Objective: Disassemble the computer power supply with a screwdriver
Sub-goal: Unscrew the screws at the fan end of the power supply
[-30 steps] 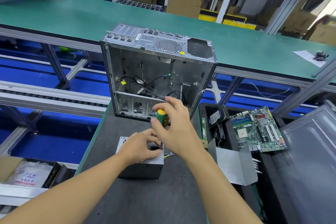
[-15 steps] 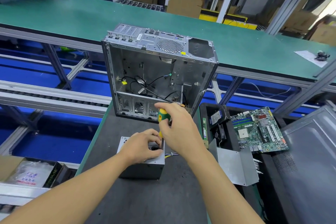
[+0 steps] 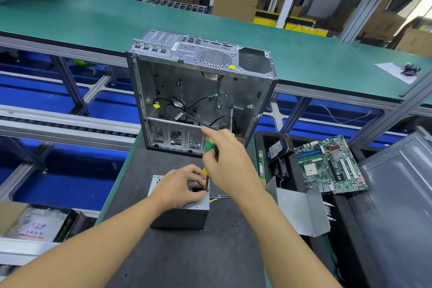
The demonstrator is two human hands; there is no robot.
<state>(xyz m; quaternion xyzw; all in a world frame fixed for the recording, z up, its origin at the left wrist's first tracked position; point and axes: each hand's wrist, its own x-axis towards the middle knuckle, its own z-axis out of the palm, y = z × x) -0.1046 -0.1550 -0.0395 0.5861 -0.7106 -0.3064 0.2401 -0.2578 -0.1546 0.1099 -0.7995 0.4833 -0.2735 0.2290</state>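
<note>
Green conveyor belting (image 3: 117, 21) ran wide behind the open computer case (image 3: 252, 100), and a dark grey bench mat (image 3: 187, 259) stretched from the foot of the case toward me. The case stood upright at the mat's far end, its open side facing me, with only loose black cables inside. To the right of the case and nearer me leaned a grey steel side panel (image 3: 397, 194). Between that panel and the case sat a black bin (image 3: 261, 134), with a green motherboard (image 3: 332, 166) lying tilted across it.

The power supply (image 3: 180, 217), a plain grey metal box, sat on the mat in front of the case, well apart from it and directly between it and me. Its thin wires trailed out on the side toward the bin.

My right hand (image 3: 229, 161) was above the power supply, on the side nearer the case. Its fingers were wrapped around the green and yellow handle of the screwdriver (image 3: 211, 147), with the forefinger stretched out toward the case. The tool stood nearly upright, with its dark shaft coming down onto the corner of the power supply's top nearest the case and bin. My left hand (image 3: 180, 187) rested on that top, its fingers curled in and pinching the low end of the shaft; the tip itself was hidden behind them.

A hard drive (image 3: 279, 147) stood in the bin's end closest to the case, and a RAM stick (image 3: 261, 161) lay along the bin's rim.
</note>
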